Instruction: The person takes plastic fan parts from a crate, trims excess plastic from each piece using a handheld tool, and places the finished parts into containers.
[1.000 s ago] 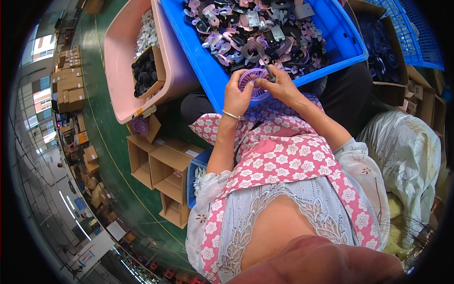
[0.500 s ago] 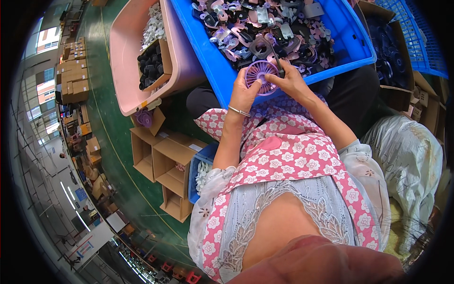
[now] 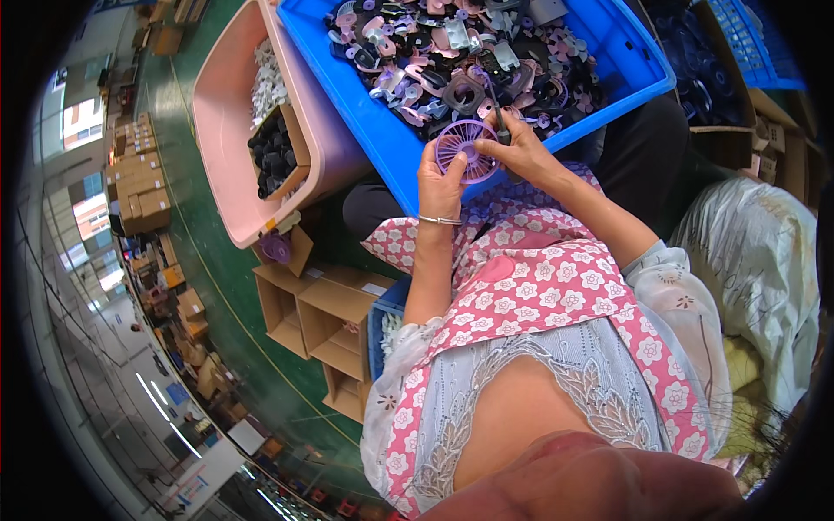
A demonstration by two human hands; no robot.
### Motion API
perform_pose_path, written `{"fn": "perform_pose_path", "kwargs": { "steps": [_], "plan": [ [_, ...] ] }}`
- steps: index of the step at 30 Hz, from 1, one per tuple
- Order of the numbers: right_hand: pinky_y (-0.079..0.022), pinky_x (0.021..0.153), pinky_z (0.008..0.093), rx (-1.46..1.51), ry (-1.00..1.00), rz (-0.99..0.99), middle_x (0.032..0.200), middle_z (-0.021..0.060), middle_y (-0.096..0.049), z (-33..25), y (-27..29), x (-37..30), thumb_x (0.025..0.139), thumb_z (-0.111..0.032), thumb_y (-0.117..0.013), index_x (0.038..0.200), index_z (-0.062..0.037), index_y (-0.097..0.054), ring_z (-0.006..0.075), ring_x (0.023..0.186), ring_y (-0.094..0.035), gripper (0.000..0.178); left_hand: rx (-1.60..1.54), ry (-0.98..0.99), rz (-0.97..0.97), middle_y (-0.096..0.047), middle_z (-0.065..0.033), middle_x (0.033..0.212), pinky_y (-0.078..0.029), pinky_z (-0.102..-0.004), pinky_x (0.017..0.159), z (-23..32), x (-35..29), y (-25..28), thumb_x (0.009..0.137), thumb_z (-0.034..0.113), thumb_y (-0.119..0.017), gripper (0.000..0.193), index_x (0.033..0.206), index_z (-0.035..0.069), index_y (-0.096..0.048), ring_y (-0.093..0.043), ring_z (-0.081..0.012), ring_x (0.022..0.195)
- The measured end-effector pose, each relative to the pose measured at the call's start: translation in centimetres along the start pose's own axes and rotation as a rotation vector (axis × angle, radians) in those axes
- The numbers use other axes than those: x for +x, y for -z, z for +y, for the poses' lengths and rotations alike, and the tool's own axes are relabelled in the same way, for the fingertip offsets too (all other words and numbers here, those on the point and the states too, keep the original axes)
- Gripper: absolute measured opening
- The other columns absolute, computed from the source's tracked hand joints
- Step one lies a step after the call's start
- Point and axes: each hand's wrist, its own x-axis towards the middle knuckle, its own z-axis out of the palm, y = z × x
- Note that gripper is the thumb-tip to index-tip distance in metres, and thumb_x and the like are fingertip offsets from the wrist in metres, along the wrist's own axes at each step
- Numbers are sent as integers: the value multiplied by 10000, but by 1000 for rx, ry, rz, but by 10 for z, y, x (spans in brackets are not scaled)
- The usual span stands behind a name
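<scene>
A purple round fan grille (image 3: 463,158) with thin radial spokes is held over the near edge of the blue bin (image 3: 356,117). My left hand (image 3: 441,185) grips its left rim, thumb pressed near the hub. From the other side, my right hand (image 3: 528,156) reaches its thumb onto the hub. A thin tool with a dark handle (image 3: 502,130), seemingly a screwdriver, is tucked in the right fingers, its shaft pointing away from me. Inside the bin lie jumbled pink, black, grey and purple plastic parts (image 3: 460,87) just beyond the hands.
Left of the bin stands a pink tub (image 3: 221,165) with white parts and a box of black pieces (image 3: 276,156). Below it sit cardboard boxes (image 3: 334,304) and a small blue crate (image 3: 380,330). At right are a carton of dark round parts (image 3: 695,69) and a white sack (image 3: 751,269).
The view has shifted slightly, so the bin and tub appear further left. Both hands keep the grille, which is now tipped a little differently. The right hand's tool shows more of its handle.
</scene>
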Motion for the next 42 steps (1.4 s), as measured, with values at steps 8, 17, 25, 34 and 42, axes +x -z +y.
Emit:
{"fn": "perform_pose_path", "kwargs": {
  "steps": [8,17,25,34,42],
  "plan": [
    [-453,701,373,-675,346,-182,824,149,-613,-18,6,10,688,-241,-709,988,-36,-589,306,789,-596,383,703,-244,-122,-592,-100,949,-456,-300,783,-1,3,3,853,33,-523,222,1071,-2,-499,-581,-184,886],
    [-431,642,402,-636,424,-156,801,185,-582,-12,11,11,712,-169,-686,902,7,-551,351,759,-569,292,969,-332,-126,-614,-197,899,-475,-371,703,11,4,-8,851,44,-509,204,1051,14,-480,-623,-331,835],
    [-409,646,432,-760,443,-38,818,184,-534,-8,-3,-1,722,-150,-658,883,-13,-499,383,782,-526,265,939,-343,-22,-602,-229,875,-460,-446,669,1,-3,-4,851,62,-511,181,1025,43,-464,-580,-428,855],
    [-421,644,437,-883,407,89,816,153,-530,-17,-10,-24,760,-132,-621,889,-33,-472,359,807,-536,220,1011,-548,60,-589,-230,819,-460,-436,633,-13,-10,-13,822,16,-514,187,999,31,-456,-583,-429,777],
    [-413,552,295,-241,331,-98,691,22,-580,-4,5,7,769,-153,-663,941,-25,-591,162,600,-530,227,590,-326,51,-617,-106,831,-486,-300,672,-6,5,9,796,39,-568,154,939,-1,-528,-611,-168,771]
  ]
}}
